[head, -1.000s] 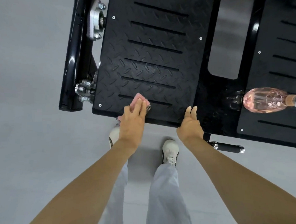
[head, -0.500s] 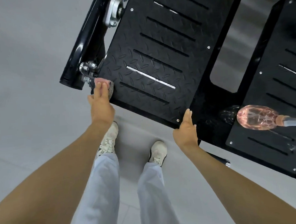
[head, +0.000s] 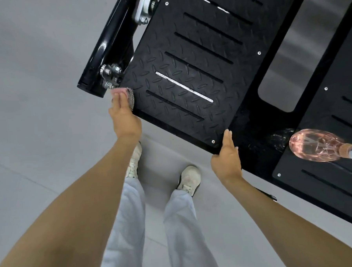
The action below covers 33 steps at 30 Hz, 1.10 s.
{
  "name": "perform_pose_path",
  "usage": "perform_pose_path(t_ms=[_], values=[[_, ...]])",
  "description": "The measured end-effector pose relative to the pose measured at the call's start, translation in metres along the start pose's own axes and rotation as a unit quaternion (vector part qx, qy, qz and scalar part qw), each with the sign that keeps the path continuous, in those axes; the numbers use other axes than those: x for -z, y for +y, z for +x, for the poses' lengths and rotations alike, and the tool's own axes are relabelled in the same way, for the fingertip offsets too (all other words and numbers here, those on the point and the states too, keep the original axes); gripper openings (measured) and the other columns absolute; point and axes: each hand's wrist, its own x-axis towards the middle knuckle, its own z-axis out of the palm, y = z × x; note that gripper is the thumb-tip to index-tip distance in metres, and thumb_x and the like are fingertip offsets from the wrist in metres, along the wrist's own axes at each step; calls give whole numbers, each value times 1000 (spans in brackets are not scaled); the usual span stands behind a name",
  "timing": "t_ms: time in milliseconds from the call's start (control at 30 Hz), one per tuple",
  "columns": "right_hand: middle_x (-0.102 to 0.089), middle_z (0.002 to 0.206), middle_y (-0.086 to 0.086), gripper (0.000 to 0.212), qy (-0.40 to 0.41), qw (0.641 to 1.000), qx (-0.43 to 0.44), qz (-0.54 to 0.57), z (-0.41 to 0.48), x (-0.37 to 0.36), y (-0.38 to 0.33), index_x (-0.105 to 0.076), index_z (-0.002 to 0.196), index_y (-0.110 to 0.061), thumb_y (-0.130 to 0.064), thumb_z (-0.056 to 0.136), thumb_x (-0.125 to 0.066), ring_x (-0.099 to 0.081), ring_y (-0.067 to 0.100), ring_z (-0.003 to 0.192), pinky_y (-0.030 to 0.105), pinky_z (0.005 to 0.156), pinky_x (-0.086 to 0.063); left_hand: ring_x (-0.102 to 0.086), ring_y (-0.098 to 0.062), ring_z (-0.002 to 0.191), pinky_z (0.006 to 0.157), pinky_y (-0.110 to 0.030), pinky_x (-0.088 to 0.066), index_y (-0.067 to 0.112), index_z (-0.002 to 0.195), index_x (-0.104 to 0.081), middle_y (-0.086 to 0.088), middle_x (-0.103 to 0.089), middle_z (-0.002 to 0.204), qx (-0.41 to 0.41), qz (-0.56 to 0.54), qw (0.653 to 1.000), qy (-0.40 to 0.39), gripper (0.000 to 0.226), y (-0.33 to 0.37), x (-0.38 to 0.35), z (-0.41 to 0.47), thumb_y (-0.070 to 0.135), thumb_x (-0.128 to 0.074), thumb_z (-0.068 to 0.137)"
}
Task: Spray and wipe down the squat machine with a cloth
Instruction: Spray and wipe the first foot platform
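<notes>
The squat machine's black diamond-tread footplate [head: 197, 56] fills the upper right. My left hand [head: 123, 117] presses a pink cloth [head: 122, 91] with straight fingers against the plate's near-left corner, beside the frame's bolts [head: 111, 75]. My right hand [head: 227, 157] rests flat on the plate's near edge, close to its right corner. A clear bottle of pink liquid [head: 314, 145] lies on its side on the right footplate [head: 326, 172], apart from both hands.
A black frame tube [head: 103, 49] with silver brackets runs along the plate's left side. A brushed-metal panel [head: 297, 51] shows between the two plates. My legs and white shoes [head: 189, 180] stand on the grey floor just below the plate's edge.
My left hand slid the cloth left along the near edge, from mid-plate to the left corner. My right hand stayed on the edge. The view has tilted.
</notes>
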Motion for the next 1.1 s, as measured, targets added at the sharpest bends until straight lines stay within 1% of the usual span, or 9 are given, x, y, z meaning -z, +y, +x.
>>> perform_pose_path(t_ms=[167, 267, 367, 433, 533, 633, 833, 1033, 1100], values=[[-9, 160, -2, 86, -16, 997, 10, 69, 7, 2, 18, -3, 153, -19, 13, 82, -38, -11, 28, 146, 33, 120, -4, -41, -31, 116, 97, -28, -34, 7, 144, -34, -13, -26, 152, -76, -3, 996, -42, 77, 44, -41, -76, -19, -43, 73], [-28, 155, 5, 83, -12, 994, 5, 104, 8, 9, 23, -10, 153, -21, 12, 82, -38, -28, 29, 142, 35, 113, -34, -43, -27, 111, 89, -31, -43, 12, 148, -29, -8, -19, 157, -124, 11, 984, -127, 81, 72, -64, -129, -16, -47, 74], [-51, 136, 10, 73, -4, 994, 4, 111, 12, 21, 25, -18, 152, -13, 12, 87, -40, -51, 22, 122, -4, 85, -33, -41, -26, 113, 84, -36, -47, 14, 152, -18, -3, -13, 158, -213, 58, 944, -243, 79, 94, -77, -164, -10, -47, 83], [-51, 135, 8, 69, -2, 994, 12, 112, 15, 27, 24, -21, 151, -11, 10, 89, -41, -51, 19, 119, -9, 79, -30, -39, -28, 116, 86, -41, -48, 11, 150, -21, -4, -17, 156, -264, 78, 922, -274, 73, 100, -78, -168, -9, -48, 86], [-31, 153, 9, 69, 24, 997, 48, 48, 12, 29, 31, -22, 151, -11, 10, 88, -41, -28, 19, 142, 24, 116, -24, -41, -26, 122, 90, -38, -47, 7, 150, -17, -10, -21, 154, -344, 167, 891, -243, 70, 91, -74, -152, -2, -50, 90], [-20, 158, 6, 67, 47, 997, 59, 0, 9, 32, 42, -22, 151, -11, 6, 90, -43, -18, 20, 145, 35, 118, -22, -38, -24, 123, 97, -34, -43, 1, 150, -3, -15, -8, 157, -429, 299, 824, -218, 78, 84, -61, -129, -2, -51, 88], [-12, 159, 6, 65, 46, 997, 30, -56, 6, 37, 58, -21, 151, -11, -1, 92, -47, -17, 22, 145, 35, 117, -25, -34, -24, 122, 90, -28, -48, 2, 150, -3, -10, -3, 158, -292, 309, 882, -202, 81, 106, -69, -141, 2, -56, 89], [-7, 160, 10, 70, 2, 993, 37, -115, 7, 42, 61, -14, 151, -7, -1, 91, -47, -22, 24, 143, 38, 120, -12, -29, -30, 129, 100, -40, -36, 4, 151, 3, -11, 1, 158, -559, 414, 684, -219, 71, 123, -71, -111, 11, -41, 96], [-5, 160, 10, 72, -14, 992, 34, -124, 7, 45, 60, -8, 152, -7, -1, 91, -46, -21, 23, 144, 36, 121, -4, -33, -29, 123, 99, -41, -37, 7, 151, 3, -11, -2, 157, -575, 453, 654, -191, 78, 123, -61, -87, 10, -47, 92]])
